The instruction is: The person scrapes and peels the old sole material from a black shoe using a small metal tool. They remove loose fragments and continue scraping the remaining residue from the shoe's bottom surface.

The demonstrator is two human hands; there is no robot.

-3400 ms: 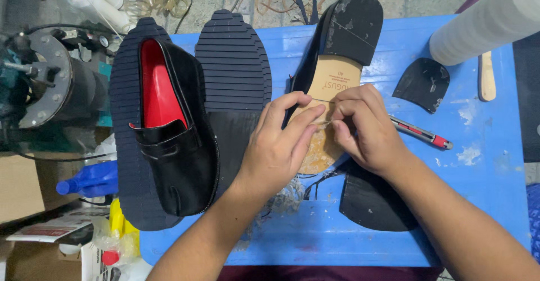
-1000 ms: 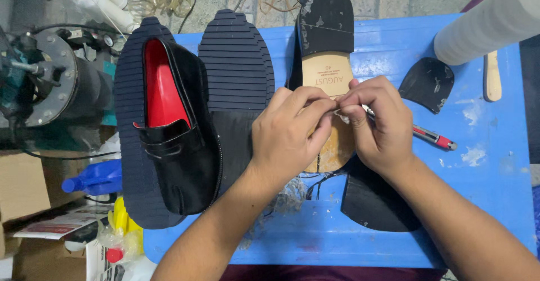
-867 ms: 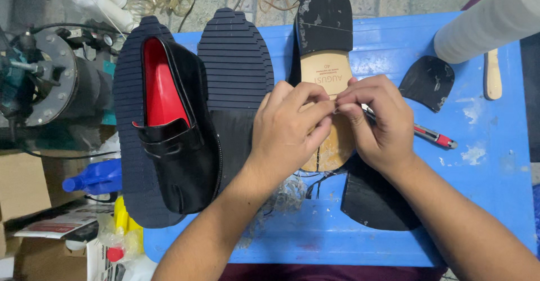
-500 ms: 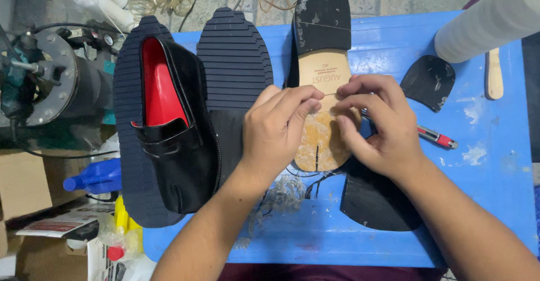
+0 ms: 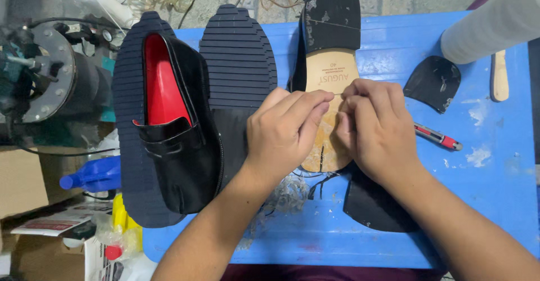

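Blue table: both hands pinch tan leather sole.

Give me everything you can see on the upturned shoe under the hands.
The upturned shoe lies sole-up on the blue table, its black heel end away from the person. The sole looks like tan leather, stamped, cracked near the toe. The left hand and right hand rest on it, pinching a thin thread between them.

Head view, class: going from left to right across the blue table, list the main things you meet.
Black loafer with red lining → ribbed rubber sole → left hand → right hand → red pen → wooden stick.
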